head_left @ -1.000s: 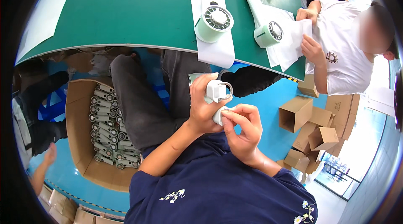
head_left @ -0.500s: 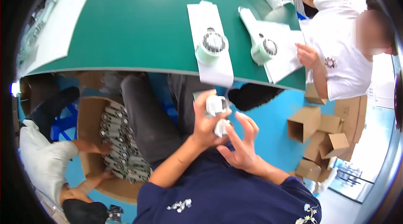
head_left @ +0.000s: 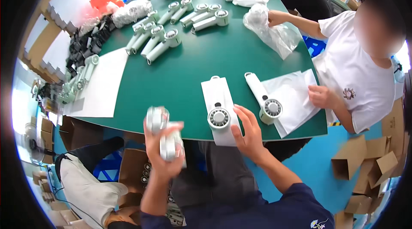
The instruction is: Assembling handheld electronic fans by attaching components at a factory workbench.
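My left hand (head_left: 162, 165), blurred by motion, is closed around two handheld fans near the table's front edge. One fan's round head (head_left: 157, 118) sits above the other's (head_left: 170, 146); the handles are mostly hidden. My right hand (head_left: 249, 138) holds nothing, its fingers stretched out and apart. Right beside its fingertips, a pale green handheld fan (head_left: 219, 118) with a dark ribbed grille lies on a narrow white sheet (head_left: 213, 91). Another pale green fan (head_left: 271, 107) lies to the right, partly over white bags or sheets (head_left: 294, 87) that a co-worker's hand (head_left: 321, 97) touches.
Several more fans (head_left: 165, 44) lie in rows on the green table (head_left: 193, 61). A co-worker's other hand (head_left: 278, 18) grips clear plastic (head_left: 279, 40). Dark parts (head_left: 88, 42) are heaped at left. Below stand a carton of fans (head_left: 133, 164) and open boxes (head_left: 349, 156) at right.
The view has tilted up, showing more of the table. My left hand has moved left with the two fans. My right hand has come away from them to beside the fan on the sheet.
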`<state>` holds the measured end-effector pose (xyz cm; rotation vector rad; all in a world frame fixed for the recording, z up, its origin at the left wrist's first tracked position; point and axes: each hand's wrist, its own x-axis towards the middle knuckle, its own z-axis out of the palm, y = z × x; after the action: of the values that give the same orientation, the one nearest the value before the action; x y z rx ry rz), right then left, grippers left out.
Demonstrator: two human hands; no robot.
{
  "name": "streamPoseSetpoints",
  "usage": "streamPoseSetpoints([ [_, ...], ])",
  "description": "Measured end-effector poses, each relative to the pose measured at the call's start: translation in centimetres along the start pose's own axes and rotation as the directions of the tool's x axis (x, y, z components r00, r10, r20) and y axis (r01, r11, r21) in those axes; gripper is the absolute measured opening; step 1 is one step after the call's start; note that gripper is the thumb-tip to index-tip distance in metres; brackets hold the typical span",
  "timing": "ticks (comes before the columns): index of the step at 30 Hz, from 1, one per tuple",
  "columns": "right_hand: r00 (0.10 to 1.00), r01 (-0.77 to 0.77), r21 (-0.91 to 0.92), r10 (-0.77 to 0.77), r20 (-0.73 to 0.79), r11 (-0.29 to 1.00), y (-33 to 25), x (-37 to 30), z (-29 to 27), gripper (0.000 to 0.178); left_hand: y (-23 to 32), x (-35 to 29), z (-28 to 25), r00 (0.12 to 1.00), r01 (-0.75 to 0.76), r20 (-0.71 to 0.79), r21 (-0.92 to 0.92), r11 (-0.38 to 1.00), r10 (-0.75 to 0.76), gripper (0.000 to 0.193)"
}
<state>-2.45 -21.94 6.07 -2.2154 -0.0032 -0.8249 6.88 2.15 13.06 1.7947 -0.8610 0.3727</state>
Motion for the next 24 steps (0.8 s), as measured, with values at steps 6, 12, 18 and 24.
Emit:
streamPoseSetpoints([
  [6,0.996,-0.003,-0.006,0.003,-0.086,1.000,0.1,-0.5,1.1,0.034,-9.9,21.2,8.6,0.857,-0.362,0.499,0.404,0.840,0.129,0.039],
  [12,0.978,-0.063,-0.120,0.037,-0.205,0.991,0.2,-0.8,1.5,0.024,-17.4,30.0,20.7,0.613,-0.644,0.790,0.504,0.575,-0.005,0.044],
  [18,0.979,-0.086,-0.129,0.060,-0.194,0.988,0.8,0.3,2.0,0.022,-20.2,30.5,24.0,0.670,-0.565,0.742,0.491,0.663,0.022,0.064],
  [24,0.988,-0.136,-0.195,0.120,-0.092,0.971,0.3,0.2,2.3,0.024,-20.6,29.3,23.7,0.653,-0.554,0.757,0.455,0.697,0.024,0.076],
])
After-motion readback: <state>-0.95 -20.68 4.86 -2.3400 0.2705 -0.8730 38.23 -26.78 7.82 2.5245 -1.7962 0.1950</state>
